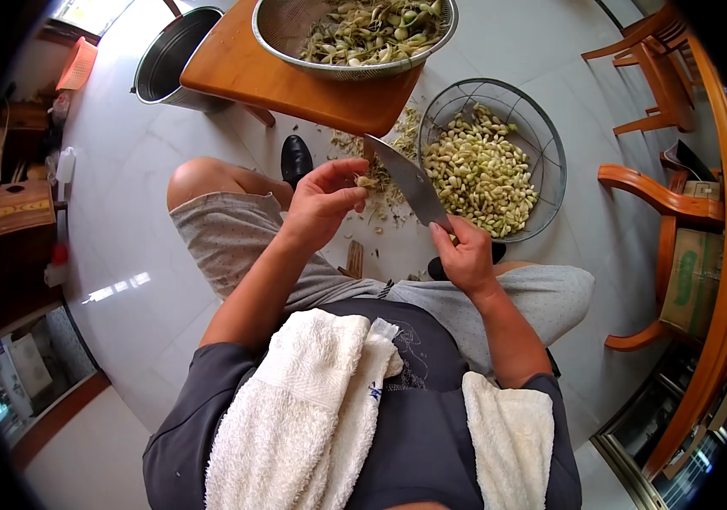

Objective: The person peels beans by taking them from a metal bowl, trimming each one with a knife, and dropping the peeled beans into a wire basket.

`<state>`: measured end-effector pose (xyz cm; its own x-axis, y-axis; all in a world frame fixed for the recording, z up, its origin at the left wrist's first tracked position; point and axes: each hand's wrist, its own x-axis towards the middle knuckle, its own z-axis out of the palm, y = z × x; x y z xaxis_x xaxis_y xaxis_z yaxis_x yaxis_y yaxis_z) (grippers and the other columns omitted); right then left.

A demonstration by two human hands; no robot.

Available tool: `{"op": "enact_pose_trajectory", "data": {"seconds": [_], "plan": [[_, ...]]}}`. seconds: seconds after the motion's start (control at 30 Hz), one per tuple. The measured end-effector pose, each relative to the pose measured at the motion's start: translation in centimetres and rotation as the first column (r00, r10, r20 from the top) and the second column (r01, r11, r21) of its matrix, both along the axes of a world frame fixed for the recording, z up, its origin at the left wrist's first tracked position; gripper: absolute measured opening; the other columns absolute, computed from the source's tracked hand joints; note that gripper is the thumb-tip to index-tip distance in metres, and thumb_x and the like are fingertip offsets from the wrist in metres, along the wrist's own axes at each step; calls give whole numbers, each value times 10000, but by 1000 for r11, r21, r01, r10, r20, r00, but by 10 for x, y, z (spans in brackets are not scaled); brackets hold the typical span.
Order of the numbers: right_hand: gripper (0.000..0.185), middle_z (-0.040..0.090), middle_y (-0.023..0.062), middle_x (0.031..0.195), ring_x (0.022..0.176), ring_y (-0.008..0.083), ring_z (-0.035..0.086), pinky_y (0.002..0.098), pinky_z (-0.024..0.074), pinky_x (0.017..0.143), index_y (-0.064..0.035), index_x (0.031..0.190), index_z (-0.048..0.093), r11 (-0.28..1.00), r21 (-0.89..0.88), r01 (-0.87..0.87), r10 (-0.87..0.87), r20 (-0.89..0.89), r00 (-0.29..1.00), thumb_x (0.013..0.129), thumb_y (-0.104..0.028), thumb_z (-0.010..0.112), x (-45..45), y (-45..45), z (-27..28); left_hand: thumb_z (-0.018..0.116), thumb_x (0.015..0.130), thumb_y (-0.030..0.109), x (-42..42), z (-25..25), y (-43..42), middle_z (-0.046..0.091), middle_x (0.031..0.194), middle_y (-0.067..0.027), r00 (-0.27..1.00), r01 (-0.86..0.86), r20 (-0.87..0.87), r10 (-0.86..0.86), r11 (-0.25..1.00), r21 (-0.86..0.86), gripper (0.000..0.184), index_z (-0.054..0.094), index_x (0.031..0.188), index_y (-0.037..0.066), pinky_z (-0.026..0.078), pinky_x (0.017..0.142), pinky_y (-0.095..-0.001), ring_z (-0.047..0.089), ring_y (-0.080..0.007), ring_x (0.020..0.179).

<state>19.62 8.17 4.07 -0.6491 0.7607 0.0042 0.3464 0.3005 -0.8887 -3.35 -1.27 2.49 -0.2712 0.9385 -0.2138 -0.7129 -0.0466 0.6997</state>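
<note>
Gripping the knife (412, 183), right hand (465, 252) nears the basket's rim (565, 174).

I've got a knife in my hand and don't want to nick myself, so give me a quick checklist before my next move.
1. Knife held at the handle end: ok, in the right hand.
2. Bulb gripped: ok, pinched in the left hand's fingertips.
3. Left fingers clear of the blade: cannot tell; they look close, but the depth is unclear.
4. Blade sharp: cannot tell from this view.
5. Basket open and near: ok, on the floor just beyond the right hand, with room inside.
6. Floor free of scraps: not ok, they lie scattered by the basket.
</note>
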Motion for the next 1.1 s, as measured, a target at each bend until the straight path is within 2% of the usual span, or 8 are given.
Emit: {"op": "enact_pose_trajectory", "data": {"seconds": [0.13, 0.23, 0.53, 0.63, 0.73, 0.83, 0.93, 1.1], "plan": [[150, 589, 118, 709, 599, 211, 553, 303, 431, 557, 3, 962, 652, 998, 64, -13, 18, -81, 997, 824, -55, 633, -1, -1, -1, 633, 797, -92, 0, -2, 0, 636, 980, -94, 999, 17, -29, -15, 999, 48, 293, 574, 1075, -17, 496, 668, -269, 617, -158, 769], [152, 584, 112, 702, 592, 211, 545, 300, 430, 554, 0, 964, 652, 998, 64, -10, 19, -144, 989, 821, -47, 635, -3, -2, 0, 646, 790, -77, 1, 3, 1, 638, 989, -105, 998, 41, 46, -42, 999, 21, 251, 583, 1020, -2, 481, 658, -265, 626, -178, 798], [131, 570, 104, 687, 573, 211, 531, 305, 415, 533, -10, 947, 652, 998, 56, -26, 32, -105, 994, 823, -48, 637, -2, -2, -5, 646, 813, -25, -3, -10, -1, 645, 965, -84, 970, 56, 239, -44, 997, -43, 230, 597, 1034, 16, 475, 675, -262, 630, -172, 803], [134, 569, 107, 686, 571, 214, 530, 310, 413, 530, -12, 950, 653, 999, 42, -21, 26, -120, 992, 823, -49, 636, -3, -3, -6, 652, 812, -27, -2, -11, 1, 645, 952, -79, 990, 34, 141, -27, 998, -52, 245, 588, 1044, 21, 483, 686, -271, 638, -176, 825], [134, 568, 108, 685, 571, 216, 530, 313, 412, 528, -12, 951, 654, 998, 50, -33, 38, -102, 994, 823, -51, 637, -3, -3, -5, 650, 812, -40, 0, -10, 2, 644, 933, -82, 995, -33, 85, 45, 990, -136, 263, 570, 1055, 21, 492, 682, -285, 647, -188, 845], [140, 581, 111, 699, 581, 218, 541, 308, 422, 537, -8, 955, 653, 998, 55, -42, 47, -98, 994, 822, -50, 638, -3, -3, -6, 650, 810, -52, 3, -1, 5, 647, 903, -88, 995, -41, 89, 52, 992, -122, 271, 557, 1054, 21, 498, 667, -295, 655, -201, 830], [147, 595, 115, 718, 595, 220, 553, 301, 433, 549, -2, 958, 652, 999, 38, -34, 39, -123, 992, 819, -47, 640, -4, -4, -5, 649, 815, -48, -1, -13, 4, 653, 883, -94, 999, -49, -22, 47, 991, -127, 269, 553, 1056, 21, 497, 650, -291, 657, -207, 791], [153, 611, 120, 739, 603, 230, 572, 305, 444, 558, 1, 962, 652, 998, 52, -27, 33, -109, 994, 817, -46, 643, -3, -4, -3, 659, 814, -36, -5, -25, 4, 660, 867, -105, 1000, -25, -17, 23, 991, -130, 213, 568, 1001, 8, 499, 648, -286, 653, -201, 762]]}}
